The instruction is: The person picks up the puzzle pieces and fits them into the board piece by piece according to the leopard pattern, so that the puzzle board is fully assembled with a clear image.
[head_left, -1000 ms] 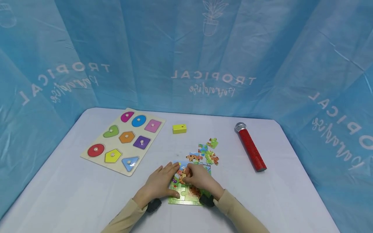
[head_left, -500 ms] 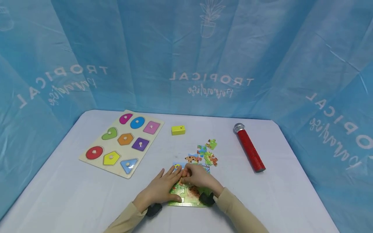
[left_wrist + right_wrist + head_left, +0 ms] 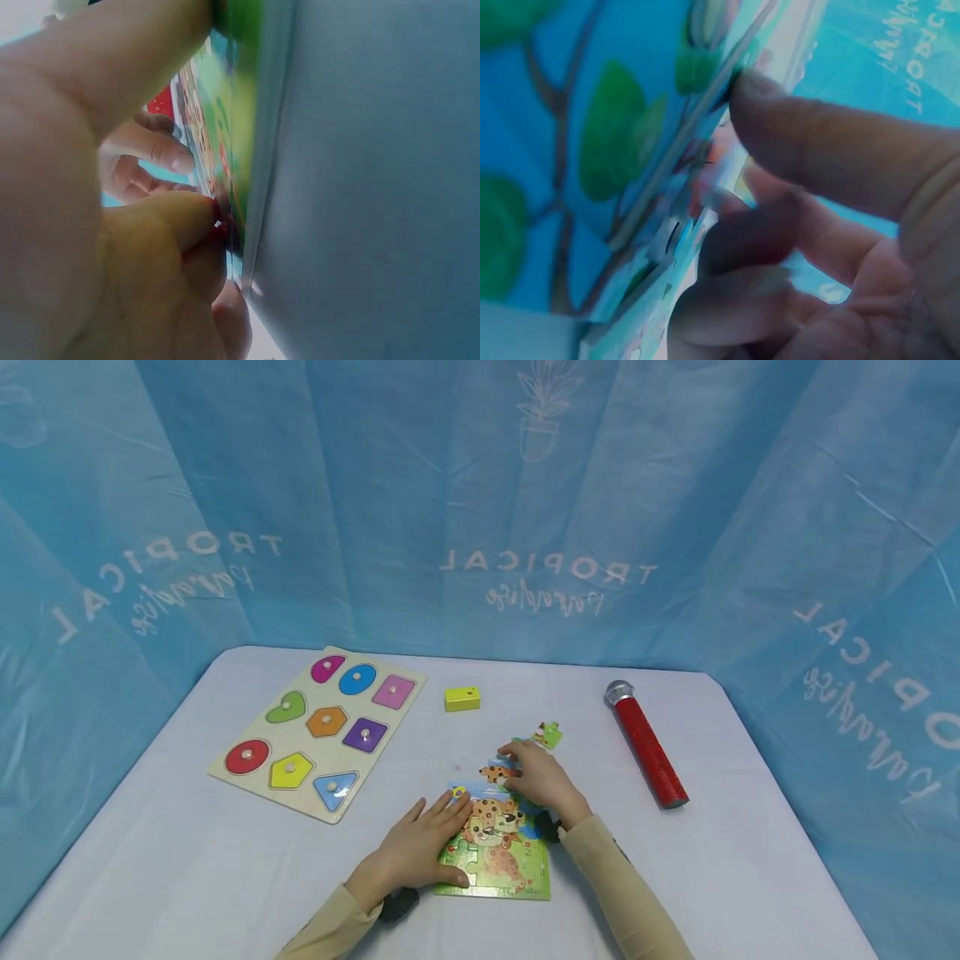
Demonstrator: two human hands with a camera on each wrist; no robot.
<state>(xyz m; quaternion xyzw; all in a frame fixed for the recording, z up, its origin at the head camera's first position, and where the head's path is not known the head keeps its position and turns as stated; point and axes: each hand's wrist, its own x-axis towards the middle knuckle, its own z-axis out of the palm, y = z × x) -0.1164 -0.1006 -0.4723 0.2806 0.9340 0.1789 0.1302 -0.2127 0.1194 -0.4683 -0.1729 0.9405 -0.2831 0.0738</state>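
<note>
The left hand [image 3: 420, 843] is lying on the left side of the jigsaw board [image 3: 517, 895], which is resting at the near middle of the table; its fingers are reaching out straight and slightly apart, the thumb spreading over the near-left corner. The right hand [image 3: 546, 781] is hovering or resting over the loose pieces by the board's far edge, and I can't tell which. Its fingers are bending loosely, with thumb and forefinger standing apart, and I'm seeing nothing pinched between them. A spotted piece [image 3: 493, 774] is lying just left of those fingertips, while a green piece [image 3: 551, 735] is showing beyond them.

To my eye, the right palm could be pushing hidden pieces aside if it drags. The black wrist unit [image 3: 547, 827] is sitting close to the board's right side, so a low sweep might be knocking fitted pieces loose, particularly if the left hand is pressing lightly.

Half a second ago the right hand was covering the board's middle, fingertips close together; now the leopard's face [image 3: 489, 827] is showing there. The left hand is staying put.
</note>
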